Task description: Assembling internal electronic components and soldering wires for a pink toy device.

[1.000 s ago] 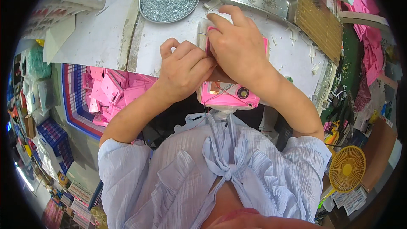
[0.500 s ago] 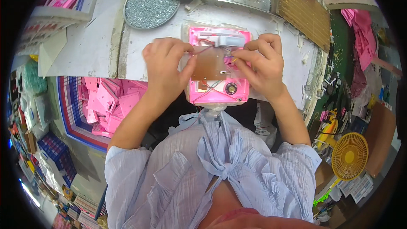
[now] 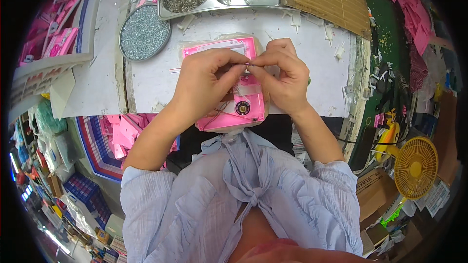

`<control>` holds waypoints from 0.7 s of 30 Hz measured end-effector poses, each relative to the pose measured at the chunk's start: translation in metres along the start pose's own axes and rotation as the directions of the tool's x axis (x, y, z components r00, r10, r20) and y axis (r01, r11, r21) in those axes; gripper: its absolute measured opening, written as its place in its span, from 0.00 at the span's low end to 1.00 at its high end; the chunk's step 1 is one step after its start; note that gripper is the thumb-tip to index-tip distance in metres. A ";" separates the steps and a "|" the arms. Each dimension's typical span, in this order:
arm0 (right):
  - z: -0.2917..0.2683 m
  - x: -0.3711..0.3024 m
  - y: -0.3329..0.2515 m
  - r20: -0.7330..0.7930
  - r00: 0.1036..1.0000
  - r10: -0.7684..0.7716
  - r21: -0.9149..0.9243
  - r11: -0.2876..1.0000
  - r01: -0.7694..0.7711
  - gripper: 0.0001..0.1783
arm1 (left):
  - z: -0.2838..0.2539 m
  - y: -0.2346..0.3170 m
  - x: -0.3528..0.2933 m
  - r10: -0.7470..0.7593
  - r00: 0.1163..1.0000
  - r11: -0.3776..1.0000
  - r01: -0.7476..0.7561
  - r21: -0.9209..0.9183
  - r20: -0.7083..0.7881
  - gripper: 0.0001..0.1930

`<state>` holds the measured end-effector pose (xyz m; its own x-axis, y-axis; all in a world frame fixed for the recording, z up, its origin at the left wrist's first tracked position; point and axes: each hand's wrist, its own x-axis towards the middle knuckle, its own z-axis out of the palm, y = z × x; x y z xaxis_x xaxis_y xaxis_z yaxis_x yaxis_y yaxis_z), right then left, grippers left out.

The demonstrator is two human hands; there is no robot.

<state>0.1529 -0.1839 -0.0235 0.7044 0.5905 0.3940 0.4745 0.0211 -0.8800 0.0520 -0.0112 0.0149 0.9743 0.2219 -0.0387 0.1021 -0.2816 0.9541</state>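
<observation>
On the white table before me lies a pink plastic casing, tilted slightly, with a round black part set near its lower right corner. My left hand is above its left side, thumb and forefinger pinched together. My right hand meets it from the right, also in a pinch. Between the two sets of fingertips shows a short bit of thin dark wire. More thin wires run over the casing's lower left. My left hand hides much of the casing's inside, including most of the brown board.
Behind the casing stand a round dish of small silvery pieces and a metal tray with small metal parts. Corrugated cardboard lies at the back right. Left of my lap is a basket of pink parts; a yellow fan is at the right.
Both hands have come together over the casing, fingertips meeting. The brown board, plainly visible before, is now mostly covered. The view has shifted, and the casing looks turned a little.
</observation>
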 end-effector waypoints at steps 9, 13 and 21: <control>-0.203 -0.089 -0.026 -0.800 0.540 0.263 0.048 0.924 -0.380 0.09 | -0.002 0.003 0.001 0.161 0.986 0.967 -0.146 0.207 -0.053 0.03; -0.286 -0.115 -0.015 -0.770 0.307 0.560 0.552 0.825 -0.122 0.17 | 0.002 -0.010 0.004 0.376 0.926 0.845 -0.321 0.428 -0.047 0.08; -0.319 -0.098 -0.002 -0.913 0.337 0.231 0.070 0.902 -0.427 0.25 | 0.016 -0.016 0.006 0.437 0.896 0.717 -0.296 0.631 -0.077 0.07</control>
<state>0.2519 -0.4993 0.0244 0.8289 -0.5322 0.1722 0.0903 -0.1765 -0.9802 0.0589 -0.0199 -0.0057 0.9022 0.1472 0.4055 -0.0889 -0.8564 0.5086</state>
